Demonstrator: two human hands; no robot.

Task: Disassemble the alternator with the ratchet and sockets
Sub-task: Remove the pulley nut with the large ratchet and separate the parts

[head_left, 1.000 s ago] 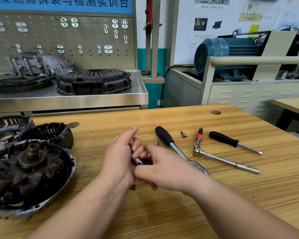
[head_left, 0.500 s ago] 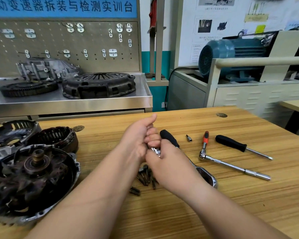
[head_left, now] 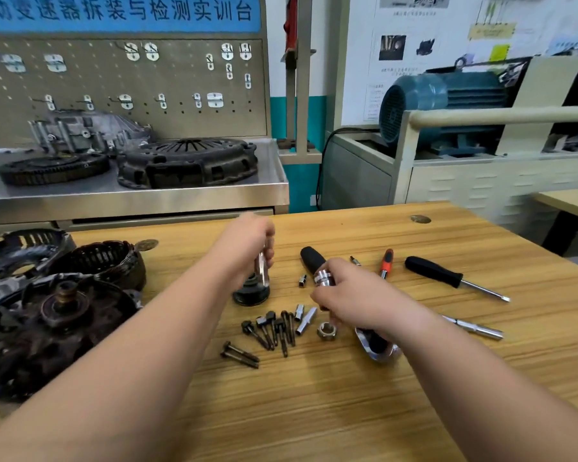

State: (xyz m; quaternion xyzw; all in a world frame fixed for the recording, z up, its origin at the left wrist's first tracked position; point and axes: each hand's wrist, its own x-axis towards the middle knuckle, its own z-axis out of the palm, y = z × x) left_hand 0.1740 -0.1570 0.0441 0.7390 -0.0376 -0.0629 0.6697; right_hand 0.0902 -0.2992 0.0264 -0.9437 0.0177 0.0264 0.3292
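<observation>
My left hand (head_left: pixel 247 248) holds a shiny socket upright above a dark round pulley (head_left: pixel 251 291) on the wooden table (head_left: pixel 314 411). My right hand (head_left: pixel 351 295) pinches a silver ring-shaped socket (head_left: pixel 324 276) just over the big ratchet, whose black handle (head_left: pixel 311 258) and chrome head (head_left: pixel 376 348) show on either side of the hand. Several dark bolts (head_left: pixel 271 328), small sockets (head_left: pixel 306 320) and a nut (head_left: pixel 326 330) lie between my forearms. The alternator rotor in its housing half (head_left: pixel 57 321) sits at the left, with the stator (head_left: pixel 104 261) and rear cover (head_left: pixel 20 248) behind it.
A small red-handled ratchet (head_left: pixel 386 261), a black-handled driver (head_left: pixel 447 276) and an extension bar (head_left: pixel 474 328) lie to the right. Behind the table stand a steel bench with a clutch cover (head_left: pixel 187 161) and a blue motor (head_left: pixel 447 105).
My hands, joined on one small part before, have come apart: the left moved up-left with a socket, the right stays by the ratchet with a ring socket. The bolts and pulley now show.
</observation>
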